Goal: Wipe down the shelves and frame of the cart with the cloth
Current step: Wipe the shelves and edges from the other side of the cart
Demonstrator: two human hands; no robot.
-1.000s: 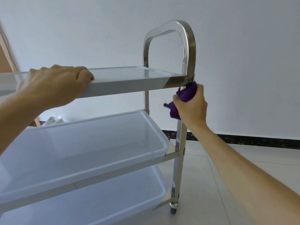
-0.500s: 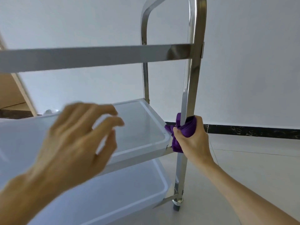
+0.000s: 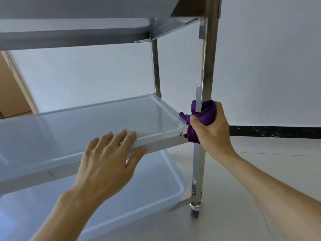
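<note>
A steel cart fills the left and middle of the view, seen from low down. Its near right upright post (image 3: 205, 70) runs from the top shelf to a caster. My right hand (image 3: 211, 126) is shut on a purple cloth (image 3: 204, 115) wrapped around that post at the level of the middle shelf. My left hand (image 3: 109, 153) grips the front rim of the white tray on the middle shelf (image 3: 156, 136), fingers over the edge and thumb underneath. The top shelf (image 3: 74, 37) is seen from below. A second white tray lies on the bottom shelf (image 3: 132, 206).
A caster wheel (image 3: 195, 210) stands on the pale tiled floor (image 3: 260, 167). The white wall behind has a dark skirting strip (image 3: 278, 131). A brown cardboard-coloured surface (image 3: 10, 94) shows at the far left.
My right hand slid the cloth down the post from the top shelf to the middle shelf. My left hand left the top shelf and took hold of the middle tray's rim. My view dropped lower.
</note>
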